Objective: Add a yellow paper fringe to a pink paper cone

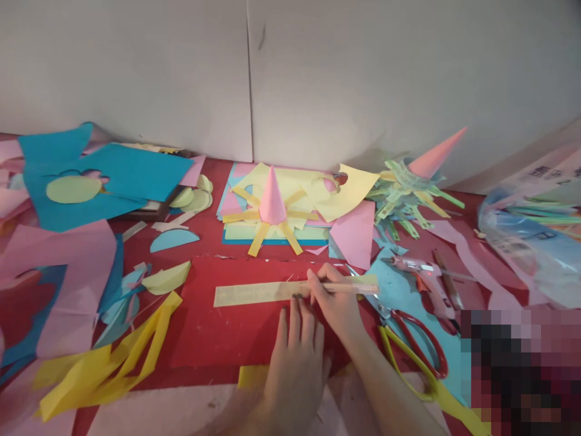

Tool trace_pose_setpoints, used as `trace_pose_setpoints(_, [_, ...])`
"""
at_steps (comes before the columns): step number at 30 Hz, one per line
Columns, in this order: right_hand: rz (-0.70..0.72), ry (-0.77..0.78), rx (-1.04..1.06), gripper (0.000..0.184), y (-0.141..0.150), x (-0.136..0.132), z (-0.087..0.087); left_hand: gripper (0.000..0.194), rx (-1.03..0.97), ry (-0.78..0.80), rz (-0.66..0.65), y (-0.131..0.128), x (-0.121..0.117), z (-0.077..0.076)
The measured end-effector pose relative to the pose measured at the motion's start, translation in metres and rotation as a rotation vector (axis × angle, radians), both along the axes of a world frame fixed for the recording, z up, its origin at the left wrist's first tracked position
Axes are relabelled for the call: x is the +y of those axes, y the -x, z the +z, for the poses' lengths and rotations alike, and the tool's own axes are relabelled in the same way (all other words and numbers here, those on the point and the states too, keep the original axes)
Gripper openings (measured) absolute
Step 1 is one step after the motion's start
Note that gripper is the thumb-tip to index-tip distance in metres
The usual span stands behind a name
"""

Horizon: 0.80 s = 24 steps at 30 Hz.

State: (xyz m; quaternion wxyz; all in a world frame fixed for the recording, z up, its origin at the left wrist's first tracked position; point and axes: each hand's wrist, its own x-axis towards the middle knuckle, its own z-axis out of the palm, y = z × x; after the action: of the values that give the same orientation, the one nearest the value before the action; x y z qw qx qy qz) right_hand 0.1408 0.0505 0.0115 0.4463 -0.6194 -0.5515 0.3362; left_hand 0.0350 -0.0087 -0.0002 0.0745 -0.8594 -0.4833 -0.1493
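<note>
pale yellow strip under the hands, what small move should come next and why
Probably a short, light stroke along the pale yellow strip with the pen-like stick: the right hand grips it over the strip, which lies on the red sheet, and the left hand has fingertips at the strip's near edge, seemingly able to steady it.

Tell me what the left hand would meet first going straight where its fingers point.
The pale yellow strip comes first; the left hand seems right at its near edge, though actual contact is hard to judge.
</note>
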Motion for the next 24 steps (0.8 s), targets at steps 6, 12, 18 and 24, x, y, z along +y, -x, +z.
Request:
trace_pose_setpoints(6, [-0.026, 0.007, -0.002, 0.036, -0.0007, 0.0, 0.0004, 0.038, -0.012, 0.007, -0.01, 0.0014, 0.0005, 0.001])
trace_pose_setpoints(12, [-0.117, 0.038, 0.163, 0.031, -0.0029, -0.0044, 0.0014, 0.035, -0.039, -0.004, -0.004, 0.0019, 0.0018, -0.0005])
trace_pose_setpoints(18, [-0.041, 0.05, 0.067, 0.035, -0.0053, -0.0029, 0.0029, 0.034, -0.049, -0.005, -0.009, 0.0029, 0.002, -0.001])
trace_pose_setpoints(24, [-0.086, -0.041, -0.009, 0.04, -0.0057, 0.0001, 0.006, 0.039, -0.014, 0.039, -0.001, 0.0029, 0.0006, 0.0004])
